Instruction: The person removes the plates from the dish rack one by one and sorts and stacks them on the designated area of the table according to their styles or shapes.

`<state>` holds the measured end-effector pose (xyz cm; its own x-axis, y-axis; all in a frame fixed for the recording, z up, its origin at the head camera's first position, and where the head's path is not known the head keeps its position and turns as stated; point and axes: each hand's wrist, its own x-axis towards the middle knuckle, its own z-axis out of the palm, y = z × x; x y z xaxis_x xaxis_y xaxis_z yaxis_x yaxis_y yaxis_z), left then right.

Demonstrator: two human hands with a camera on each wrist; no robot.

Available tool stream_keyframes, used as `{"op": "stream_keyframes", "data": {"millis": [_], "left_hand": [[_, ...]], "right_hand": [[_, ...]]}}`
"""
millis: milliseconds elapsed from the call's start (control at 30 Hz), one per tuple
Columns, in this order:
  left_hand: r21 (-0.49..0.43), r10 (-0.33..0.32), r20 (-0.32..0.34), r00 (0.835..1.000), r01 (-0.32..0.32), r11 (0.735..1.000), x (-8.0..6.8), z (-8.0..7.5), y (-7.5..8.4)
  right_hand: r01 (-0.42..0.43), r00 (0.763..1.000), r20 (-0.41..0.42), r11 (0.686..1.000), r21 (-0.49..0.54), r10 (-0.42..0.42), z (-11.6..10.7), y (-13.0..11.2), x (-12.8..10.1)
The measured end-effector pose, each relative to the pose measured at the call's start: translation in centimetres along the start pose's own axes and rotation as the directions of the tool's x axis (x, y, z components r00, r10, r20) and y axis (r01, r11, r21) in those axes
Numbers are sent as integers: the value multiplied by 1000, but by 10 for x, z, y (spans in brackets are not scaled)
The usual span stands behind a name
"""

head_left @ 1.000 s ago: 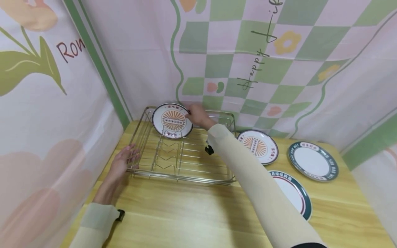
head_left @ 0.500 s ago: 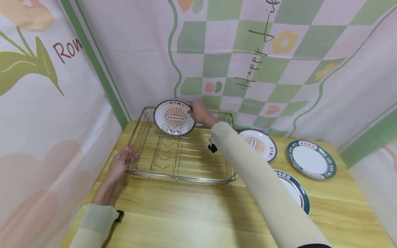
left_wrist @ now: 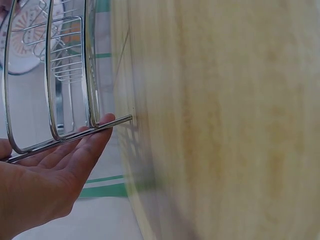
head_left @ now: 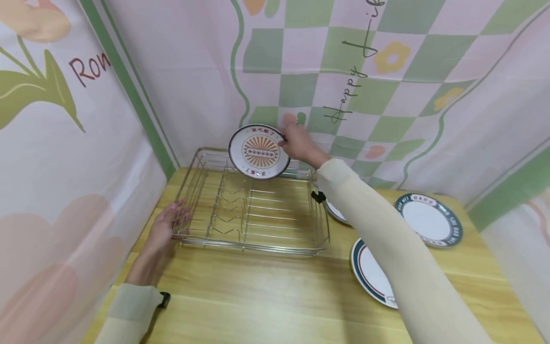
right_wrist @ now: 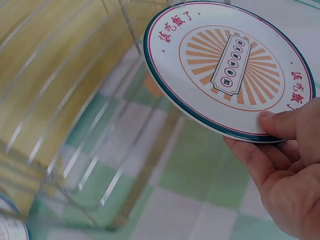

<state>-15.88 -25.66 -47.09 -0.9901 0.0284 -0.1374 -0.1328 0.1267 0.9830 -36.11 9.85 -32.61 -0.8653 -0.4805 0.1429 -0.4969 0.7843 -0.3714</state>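
Item 1, right hand (head_left: 301, 143): I have thumb and fingers pinching the rim of the sunburst plate (head_left: 259, 152); in the wrist view the thumb (right_wrist: 285, 124) lies on the plate's face, the other fingers under it. A second ago this plate stood in the far slots of the wire dish rack (head_left: 253, 210); now I hold it up above the rack's back rail, clear of the wires and tilted. My judgement: the plate is coming out of the rack, not going in.

Item 2, left hand (head_left: 169, 224): fingers straight, resting against the rack's left end wire (left_wrist: 70, 137), same place as before, steadying it.

Item 3, wooden table (head_left: 258, 296): a green-rimmed plate (head_left: 429, 220) far right, a second plate (head_left: 371, 274) nearer me, and a third mostly behind my right sleeve.
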Motion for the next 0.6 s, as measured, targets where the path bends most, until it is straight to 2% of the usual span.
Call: {"op": "stream_keyframes", "data": {"millis": [167,433,600], "left_hand": [[-12,-15,1,1000,15,1000,-2,0,0],[-21,-30,8,1000,30,999,-1,1,-2],[-25,-34,3,999,34,999,0,2,-1]], "right_hand": [[14,1000,-13,1000,17,-14,-25,6,-9],[-20,1000,-15,998,-55,19,-57,18,-32],[12,999,-30,996,-84,-14,-75,30,-47]]}}
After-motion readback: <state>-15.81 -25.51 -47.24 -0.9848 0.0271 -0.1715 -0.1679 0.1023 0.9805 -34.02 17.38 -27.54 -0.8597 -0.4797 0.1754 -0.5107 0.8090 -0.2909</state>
